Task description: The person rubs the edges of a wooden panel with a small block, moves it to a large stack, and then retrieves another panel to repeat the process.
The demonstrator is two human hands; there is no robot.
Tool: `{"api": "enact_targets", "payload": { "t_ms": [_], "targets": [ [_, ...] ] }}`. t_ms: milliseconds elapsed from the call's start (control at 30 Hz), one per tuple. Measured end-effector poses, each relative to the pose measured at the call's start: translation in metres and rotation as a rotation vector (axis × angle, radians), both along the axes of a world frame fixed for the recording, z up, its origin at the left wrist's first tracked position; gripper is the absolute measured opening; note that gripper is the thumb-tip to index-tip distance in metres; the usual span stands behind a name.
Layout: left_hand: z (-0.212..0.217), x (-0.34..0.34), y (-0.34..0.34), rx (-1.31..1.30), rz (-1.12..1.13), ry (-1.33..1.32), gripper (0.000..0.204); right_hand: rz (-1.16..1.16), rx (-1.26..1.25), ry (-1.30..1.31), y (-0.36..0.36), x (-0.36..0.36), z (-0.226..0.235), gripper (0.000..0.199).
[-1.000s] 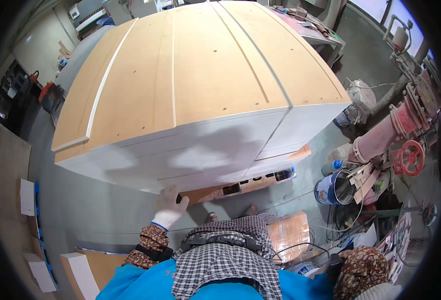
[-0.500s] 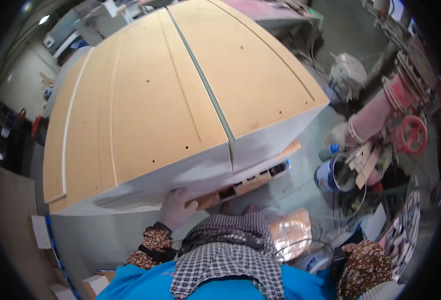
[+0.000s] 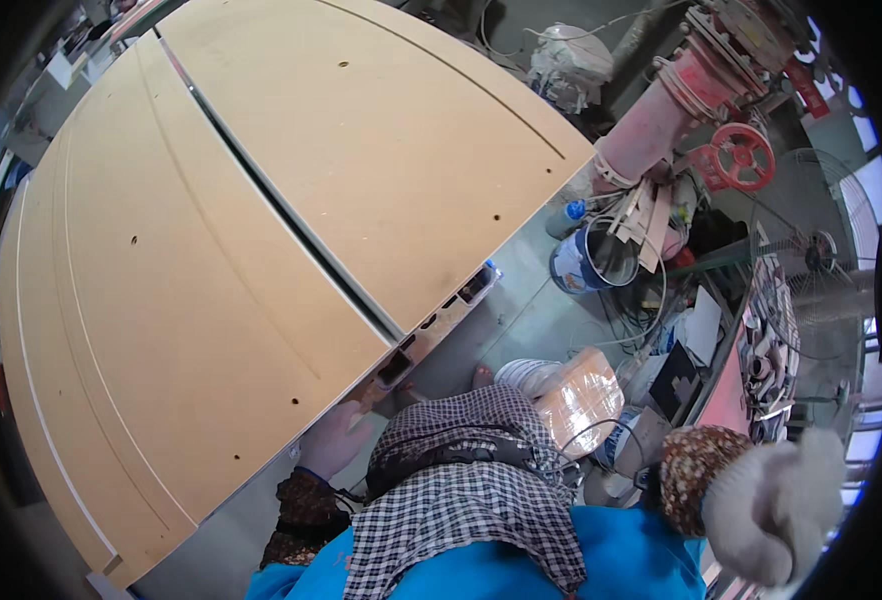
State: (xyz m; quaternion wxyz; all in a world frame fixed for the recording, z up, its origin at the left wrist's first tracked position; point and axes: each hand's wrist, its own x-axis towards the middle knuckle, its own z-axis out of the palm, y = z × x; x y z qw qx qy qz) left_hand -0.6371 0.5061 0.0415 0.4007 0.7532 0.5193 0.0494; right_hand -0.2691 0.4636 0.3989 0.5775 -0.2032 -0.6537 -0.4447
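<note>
A big cabinet of tan fibreboard (image 3: 261, 230) fills the left and middle of the head view, with a dark seam (image 3: 281, 215) between its two top panels. My left hand (image 3: 333, 440), in a pale glove, lies against the cabinet's near edge beside a strip with rectangular cut-outs (image 3: 441, 315). Its fingers are hidden under the panel. My right hand (image 3: 773, 510), in a white knit glove with a patterned sleeve, hangs at the lower right, away from the cabinet. Its fingers curl with nothing seen in them. A checked scarf (image 3: 461, 490) covers my chest.
Right of the cabinet stand a blue-and-white bucket (image 3: 593, 262) holding wood strips, a pink pipe with a red valve wheel (image 3: 744, 155), a wrapped orange bundle (image 3: 583, 395), cables, and a cluttered bench (image 3: 761, 340). A fan (image 3: 811, 250) stands at the far right.
The view has swung over the cabinet top, so its white side is out of sight. My left hand stays at the near edge. My right hand has come into view.
</note>
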Motion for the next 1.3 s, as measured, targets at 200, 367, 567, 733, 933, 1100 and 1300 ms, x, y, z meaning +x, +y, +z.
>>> {"api": "enact_targets", "payload": {
  "t_ms": [200, 367, 567, 733, 933, 1100, 1300],
  "targets": [
    [0.004, 0.012, 0.007, -0.072, 0.052, -0.008, 0.045, -0.355, -0.401, 0.210, -0.020, 0.042, -0.042, 0.044],
    [0.053, 0.060, 0.026, -0.107, 0.023, 0.084, 0.047, -0.465, -0.515, 0.475, -0.013, 0.087, -0.066, 0.025],
    [0.147, 0.161, 0.044, -0.015, 0.015, 0.094, 0.040, -0.505, -1.048, 0.748, -0.009, 0.204, -0.063, 0.009],
    [0.175, 0.225, 0.049, -0.111, 0.095, 0.074, 0.035, -0.434, -1.490, 0.883, 0.011, 0.264, -0.131, 0.014],
    [0.158, 0.240, 0.058, -0.216, 0.060, 0.125, 0.049, -0.385, -1.957, 0.521, 0.063, 0.265, -0.197, 0.028],
    [0.145, 0.252, 0.067, -0.162, 0.223, -0.005, 0.048, -0.280, -2.049, 0.231, 0.110, 0.246, -0.216, 0.029],
    [0.119, 0.259, 0.075, -0.148, 0.295, -0.115, 0.051, -0.182, -2.031, -0.001, 0.172, 0.252, -0.209, 0.032]
  ]
}}
